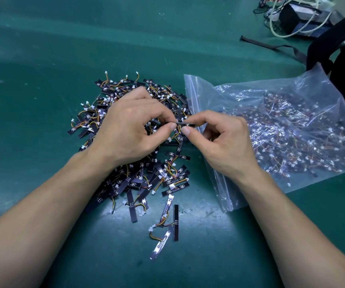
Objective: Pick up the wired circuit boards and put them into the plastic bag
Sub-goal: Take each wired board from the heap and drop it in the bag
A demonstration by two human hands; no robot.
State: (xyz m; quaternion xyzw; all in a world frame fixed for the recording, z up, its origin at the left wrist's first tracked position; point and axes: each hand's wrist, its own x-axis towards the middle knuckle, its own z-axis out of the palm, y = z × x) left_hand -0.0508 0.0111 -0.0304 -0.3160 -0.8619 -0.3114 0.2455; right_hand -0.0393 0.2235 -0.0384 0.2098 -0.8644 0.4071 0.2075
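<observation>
I read no text, label, brand or number. White marks on the circuit boards (134, 185) were too small to resolve; the plastic bag (304, 94) showed nothing legible.

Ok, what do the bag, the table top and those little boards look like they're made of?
Bag: thin clear plastic, glossy; it crinkles, glints and shows its contents. Table top: likely a green rubbery mat, matte, scuffed. Boards: stiff flat black strips, probably circuit laminate, slightly shiny, with coloured insulated wires and white plastic plugs.

Dim, wide-angle warp; glare glints on plastic bag (304, 96).
</observation>
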